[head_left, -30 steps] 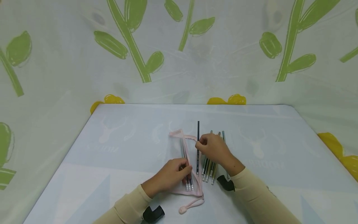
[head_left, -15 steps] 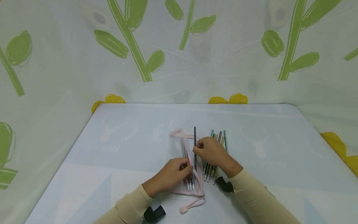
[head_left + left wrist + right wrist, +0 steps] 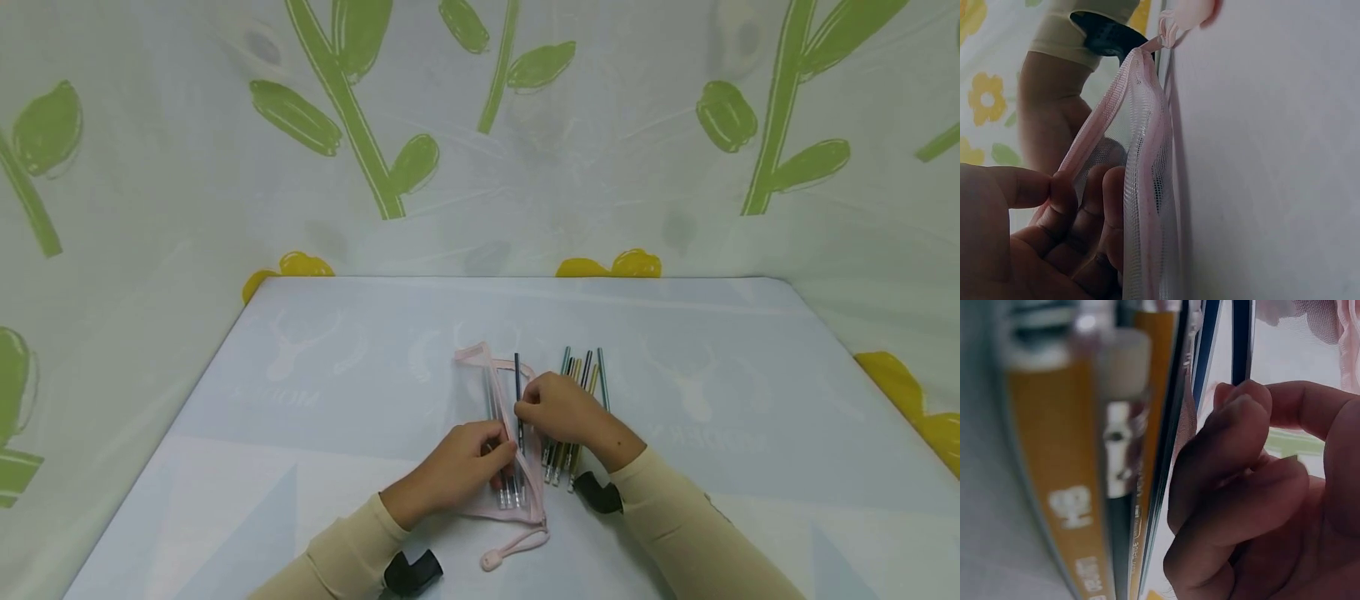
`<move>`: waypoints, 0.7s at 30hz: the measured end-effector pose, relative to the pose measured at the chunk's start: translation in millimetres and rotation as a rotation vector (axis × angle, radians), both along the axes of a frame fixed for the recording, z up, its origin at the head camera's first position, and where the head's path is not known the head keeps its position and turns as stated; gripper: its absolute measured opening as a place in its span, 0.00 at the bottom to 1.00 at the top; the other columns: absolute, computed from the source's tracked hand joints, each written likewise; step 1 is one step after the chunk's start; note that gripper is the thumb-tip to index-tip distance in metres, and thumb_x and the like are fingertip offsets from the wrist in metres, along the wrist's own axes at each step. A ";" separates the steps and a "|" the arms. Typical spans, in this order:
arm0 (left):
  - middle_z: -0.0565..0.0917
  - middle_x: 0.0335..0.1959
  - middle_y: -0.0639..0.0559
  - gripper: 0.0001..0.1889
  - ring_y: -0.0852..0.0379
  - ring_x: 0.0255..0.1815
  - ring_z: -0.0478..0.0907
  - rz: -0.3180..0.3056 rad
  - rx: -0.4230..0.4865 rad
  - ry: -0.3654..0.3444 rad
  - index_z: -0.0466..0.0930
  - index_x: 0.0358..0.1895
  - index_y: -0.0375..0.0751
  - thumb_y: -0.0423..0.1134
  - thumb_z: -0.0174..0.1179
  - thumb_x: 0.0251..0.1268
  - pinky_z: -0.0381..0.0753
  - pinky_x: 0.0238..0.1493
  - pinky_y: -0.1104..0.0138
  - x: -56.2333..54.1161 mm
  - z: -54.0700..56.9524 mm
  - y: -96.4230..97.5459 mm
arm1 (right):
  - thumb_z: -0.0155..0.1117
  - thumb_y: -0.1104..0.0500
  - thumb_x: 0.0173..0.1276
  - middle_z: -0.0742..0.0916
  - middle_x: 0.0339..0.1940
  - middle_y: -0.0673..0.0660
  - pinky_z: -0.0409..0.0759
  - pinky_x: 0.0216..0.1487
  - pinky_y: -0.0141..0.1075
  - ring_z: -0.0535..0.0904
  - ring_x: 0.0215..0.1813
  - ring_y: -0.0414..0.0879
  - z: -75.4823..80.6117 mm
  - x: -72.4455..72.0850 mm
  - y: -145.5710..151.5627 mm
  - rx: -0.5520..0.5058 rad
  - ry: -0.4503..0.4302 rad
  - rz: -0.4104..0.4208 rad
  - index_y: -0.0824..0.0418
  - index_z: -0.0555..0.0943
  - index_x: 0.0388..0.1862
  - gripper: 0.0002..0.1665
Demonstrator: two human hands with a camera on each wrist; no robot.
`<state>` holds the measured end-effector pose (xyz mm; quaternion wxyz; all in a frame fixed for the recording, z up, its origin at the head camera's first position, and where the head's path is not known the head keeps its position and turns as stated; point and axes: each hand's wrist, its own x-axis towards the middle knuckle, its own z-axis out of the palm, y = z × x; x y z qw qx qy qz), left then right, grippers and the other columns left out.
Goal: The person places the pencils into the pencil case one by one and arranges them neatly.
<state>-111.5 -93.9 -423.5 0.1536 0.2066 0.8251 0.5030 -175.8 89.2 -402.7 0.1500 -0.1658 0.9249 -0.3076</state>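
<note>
A pink-edged mesh pencil pouch [image 3: 537,493] lies with its opening spread. My left hand [image 3: 461,462] pinches its zippered edge between thumb and fingers; in the left wrist view the other mesh side [image 3: 1149,150] stands apart from that edge. My right hand [image 3: 564,410] pinches a dark pencil [image 3: 517,371], which shows blue in the right wrist view. The pencil's lower length is within the pouch, eraser end toward me, beside several others whose ends [image 3: 507,500] show through the mesh. Just right of the pouch lies a bunch of loose pencils [image 3: 562,460], partly under my right hand.
The loose pencils include yellow HB ones [image 3: 1054,462] close to the right wrist camera. A pink zipper cord with a bead [image 3: 491,559] trails from the pouch's near corner. Black wrist mounts [image 3: 414,573] sit at both sleeves. The pale table [image 3: 300,400] extends back to a leaf-patterned curtain.
My right hand has moved left and toward me, bringing the dark pencil from over the pouch's right edge down into the pouch. The left hand keeps its hold on the edge.
</note>
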 end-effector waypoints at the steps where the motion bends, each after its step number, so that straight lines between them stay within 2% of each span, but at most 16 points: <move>1: 0.83 0.26 0.52 0.14 0.61 0.25 0.79 0.000 -0.001 0.000 0.78 0.32 0.40 0.41 0.50 0.77 0.77 0.30 0.70 0.0 0.1 0.0 | 0.57 0.58 0.64 0.78 0.13 0.48 0.70 0.18 0.31 0.71 0.16 0.40 -0.2 0.0 -0.1 -0.001 -0.007 0.007 0.57 0.80 0.17 0.15; 8: 0.84 0.27 0.52 0.13 0.61 0.24 0.80 0.003 0.005 -0.004 0.78 0.32 0.40 0.40 0.50 0.76 0.78 0.30 0.70 0.3 0.1 0.1 | 0.56 0.59 0.64 0.75 0.11 0.48 0.69 0.15 0.29 0.70 0.12 0.39 -2.2 -1.6 0.8 -0.021 -0.044 0.033 0.58 0.81 0.17 0.15; 12: 0.84 0.27 0.52 0.13 0.61 0.24 0.80 0.002 0.010 -0.005 0.78 0.32 0.40 0.40 0.50 0.76 0.78 0.31 0.70 0.5 -0.1 0.2 | 0.57 0.58 0.65 0.77 0.12 0.48 0.68 0.17 0.29 0.70 0.14 0.39 -3.2 -2.8 0.5 0.005 -0.059 0.037 0.57 0.82 0.19 0.15; 21: 0.84 0.27 0.52 0.13 0.60 0.24 0.80 0.002 0.019 -0.014 0.79 0.32 0.40 0.40 0.50 0.76 0.78 0.31 0.70 1.2 0.1 1.0 | 0.60 0.58 0.65 0.74 0.13 0.46 0.64 0.20 0.30 0.67 0.17 0.39 -4.7 -2.7 -1.0 0.089 0.008 0.069 0.55 0.78 0.16 0.17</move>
